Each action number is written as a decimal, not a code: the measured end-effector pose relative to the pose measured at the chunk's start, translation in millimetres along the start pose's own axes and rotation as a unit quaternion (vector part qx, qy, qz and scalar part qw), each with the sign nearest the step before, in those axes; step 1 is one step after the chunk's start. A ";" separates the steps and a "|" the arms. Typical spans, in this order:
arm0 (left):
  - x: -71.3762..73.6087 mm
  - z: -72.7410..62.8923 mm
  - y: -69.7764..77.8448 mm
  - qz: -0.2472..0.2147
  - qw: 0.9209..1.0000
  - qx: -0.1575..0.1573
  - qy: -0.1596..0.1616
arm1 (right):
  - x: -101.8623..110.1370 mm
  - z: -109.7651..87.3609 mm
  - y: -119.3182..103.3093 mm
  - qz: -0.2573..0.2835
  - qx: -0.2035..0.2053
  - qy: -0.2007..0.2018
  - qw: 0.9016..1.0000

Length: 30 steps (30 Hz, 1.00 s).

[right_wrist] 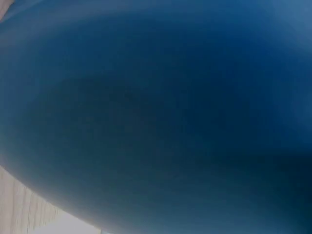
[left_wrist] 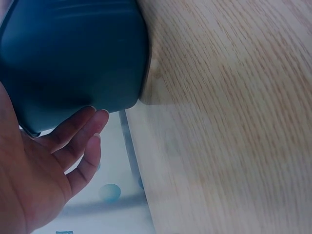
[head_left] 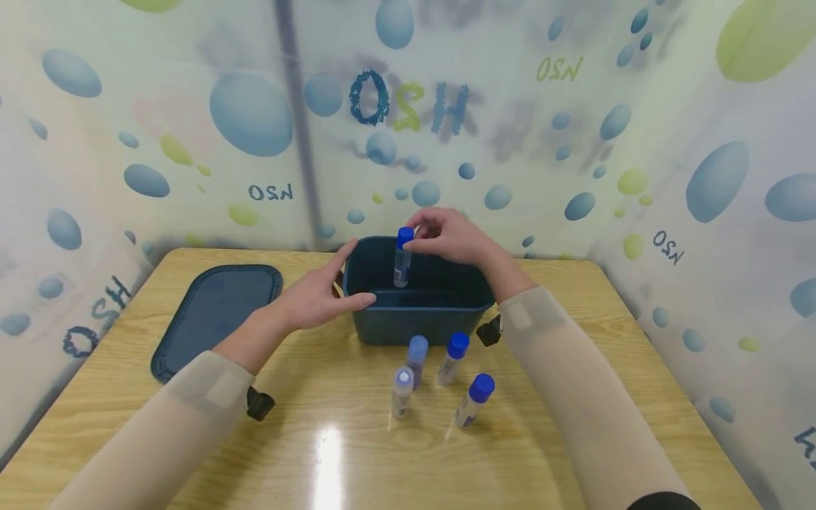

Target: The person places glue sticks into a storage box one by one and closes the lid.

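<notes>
Far to your left the dark lid [head_left: 213, 312] lies flat on the tabletop [head_left: 561, 439], and your left hand [head_left: 316, 297] rests with straight, relaxed fingers [left_wrist: 80, 127] against the near left corner of the dark blue bin [head_left: 421, 322], gripping nothing. Just right of it, your right hand [head_left: 454, 236] pinches the blue-capped vial [head_left: 402, 257] by its cap, so the vial hangs below your fingertips with its long axis nearly upright, its lower end inside the bin's opening, above the floor. Nearer you, four more vials [head_left: 440, 375] stand on the tabletop in front of the bin, closer to your right arm.
</notes>
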State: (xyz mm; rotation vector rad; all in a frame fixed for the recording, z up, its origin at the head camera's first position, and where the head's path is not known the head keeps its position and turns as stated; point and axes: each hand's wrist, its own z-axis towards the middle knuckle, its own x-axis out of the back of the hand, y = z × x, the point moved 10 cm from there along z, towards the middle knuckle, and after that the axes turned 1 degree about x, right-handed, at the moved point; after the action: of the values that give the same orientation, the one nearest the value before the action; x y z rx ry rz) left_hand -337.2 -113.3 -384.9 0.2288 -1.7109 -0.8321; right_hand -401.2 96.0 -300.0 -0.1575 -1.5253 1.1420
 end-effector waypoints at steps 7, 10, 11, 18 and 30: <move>-0.8 1.3 0.1 -0.007 1.000 0.001 -0.002 | -9.5 3.2 0.5 0.012 0.009 -0.018 1.000; -0.6 1.9 1.0 -0.011 1.000 0.001 -0.003 | -12.8 4.3 4.4 0.017 0.008 -0.020 1.000; -0.7 2.1 1.3 -0.012 1.000 0.002 -0.004 | -14.1 4.3 5.4 0.020 0.006 -0.021 1.000; 0.0 2.7 4.2 -0.014 1.000 -0.002 -0.004 | -25.8 3.9 10.4 0.038 0.003 -0.040 0.998; -0.7 -0.3 2.2 -0.016 1.000 -0.003 -0.004 | -45.5 8.1 21.3 0.024 -0.014 -0.083 0.996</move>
State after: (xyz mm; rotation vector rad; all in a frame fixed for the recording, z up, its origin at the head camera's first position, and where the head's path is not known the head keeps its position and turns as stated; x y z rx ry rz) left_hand -336.1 -111.4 -384.0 0.2499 -1.7167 -0.8630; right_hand -403.2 72.8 -345.3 -0.1213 -1.6919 1.1955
